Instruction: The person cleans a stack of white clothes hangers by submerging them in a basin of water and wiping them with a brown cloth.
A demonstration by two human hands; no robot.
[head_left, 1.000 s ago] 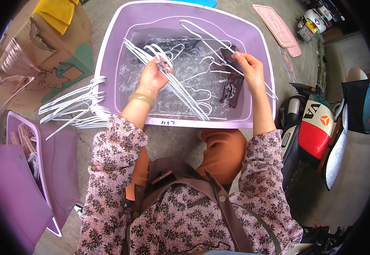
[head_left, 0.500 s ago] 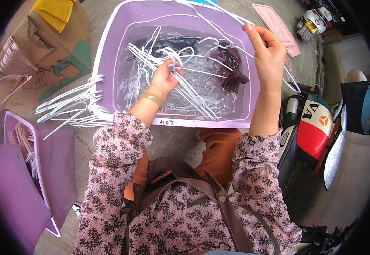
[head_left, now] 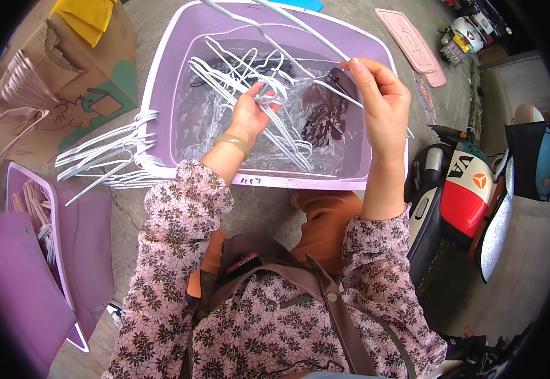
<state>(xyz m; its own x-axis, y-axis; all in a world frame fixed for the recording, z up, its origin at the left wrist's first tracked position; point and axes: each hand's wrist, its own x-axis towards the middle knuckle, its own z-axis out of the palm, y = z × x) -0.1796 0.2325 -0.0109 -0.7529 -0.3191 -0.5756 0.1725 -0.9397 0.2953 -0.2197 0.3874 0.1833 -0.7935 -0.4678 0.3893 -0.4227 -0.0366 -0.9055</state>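
Observation:
A purple tub (head_left: 163,104) of water stands before me. My left hand (head_left: 249,119) is closed around the hook ends of several white hangers (head_left: 295,150), whose frames dip into the water. Above the tub's right side, my right hand (head_left: 381,95) pinches another white hanger (head_left: 308,29) between thumb and fingers. That hanger slants up past the far rim, and its top end lies outside the picture. A dark brown cloth (head_left: 325,112) floats in the water, left of and below my right hand.
More white hangers (head_left: 101,156) hang over the tub's left rim. At left are a cardboard box (head_left: 107,95) with hangers on its edge and a purple bin (head_left: 88,234) holding more hangers. A red, white and black scooter (head_left: 467,192) stands right; a pink lid (head_left: 412,47) lies beyond.
My right hand has moved left and slightly down with its hanger. My left hand has shifted a little right with the bunch. The dark cloth has spread flatter in the water.

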